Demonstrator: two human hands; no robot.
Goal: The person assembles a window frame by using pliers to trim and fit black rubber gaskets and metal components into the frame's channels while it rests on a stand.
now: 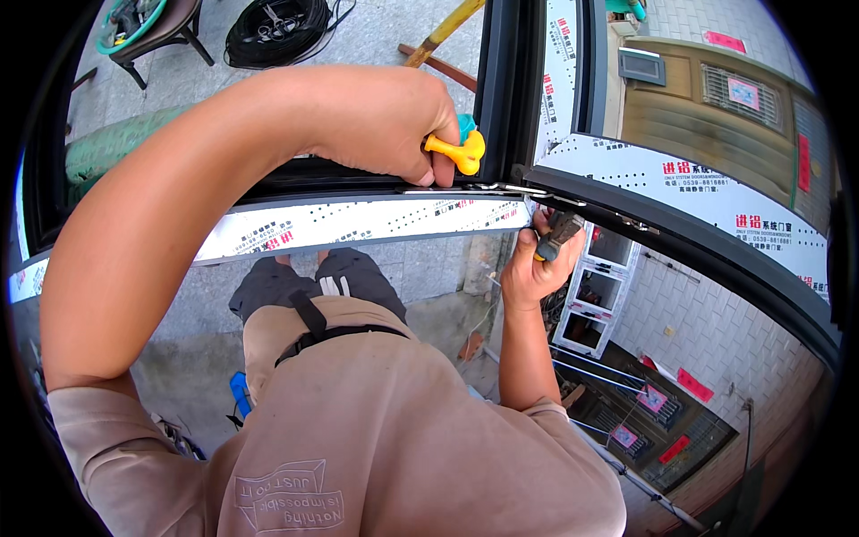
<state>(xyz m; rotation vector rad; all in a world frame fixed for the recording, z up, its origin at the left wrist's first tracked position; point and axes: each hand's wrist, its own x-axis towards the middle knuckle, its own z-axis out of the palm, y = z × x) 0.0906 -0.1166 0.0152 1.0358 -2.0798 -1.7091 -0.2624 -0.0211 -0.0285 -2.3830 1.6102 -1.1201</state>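
Yellow handle (467, 154) protrudes from the left hand (400, 125).

yellow lobed handle (467, 154): tilted, in left hand (404, 125) | dark tool (564, 232): slanted, in right hand (530, 273)

A person wears a plain-woven tan T-shirt (403, 421) with a few soft creases. Its left sleeve (116, 438) and right sleeve (548, 409) are short. On the chest, a print (291, 494) shows white-outlined, banner-like shapes with lettering, upside down from this angle. A narrow black belt (362, 329) circles the waist, with a wider black strap (310, 313) attached. The shorts (367, 277) are dark grey, with white stripe-like details at the front. The left hand (407, 125) and right hand (528, 273) are bare.
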